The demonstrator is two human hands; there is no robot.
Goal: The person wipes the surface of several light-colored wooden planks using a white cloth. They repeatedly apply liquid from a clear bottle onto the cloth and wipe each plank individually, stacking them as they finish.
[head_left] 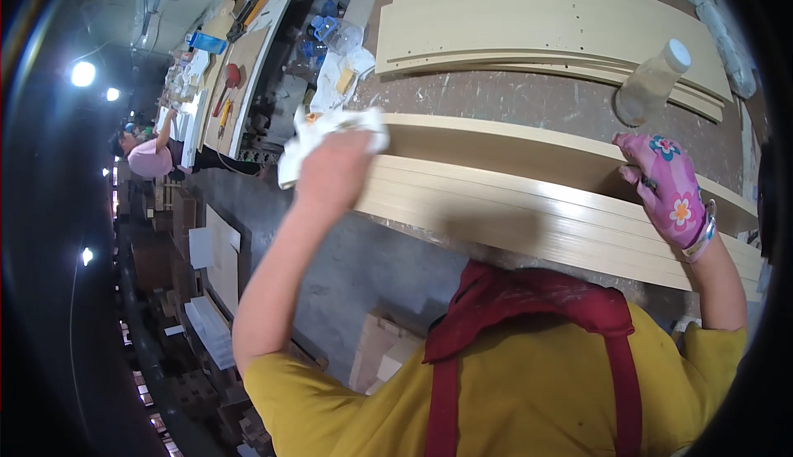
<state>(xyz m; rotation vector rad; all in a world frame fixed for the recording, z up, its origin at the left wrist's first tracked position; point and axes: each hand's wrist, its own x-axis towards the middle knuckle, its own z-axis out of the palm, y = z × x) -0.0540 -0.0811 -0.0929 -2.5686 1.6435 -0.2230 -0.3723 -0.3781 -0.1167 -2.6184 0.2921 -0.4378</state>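
Note:
My bare left hand is closed over a crumpled white cloth, pressed at the left end of a stack of long pale boards. The cloth and fingers are slightly blurred. At the stack's far side, a long pale board stands on edge, leaving a shadowed gap before the stack. My right hand, in a pink flowered glove, grips this standing board near its right end, with thumb and fingers on either side of the edge.
Behind lie flat pale panels with drilled holes on the brown worktable. A clear bottle with a white cap stands by them. Plastic bottles lie at the table's left end. Another person works at a far-left bench.

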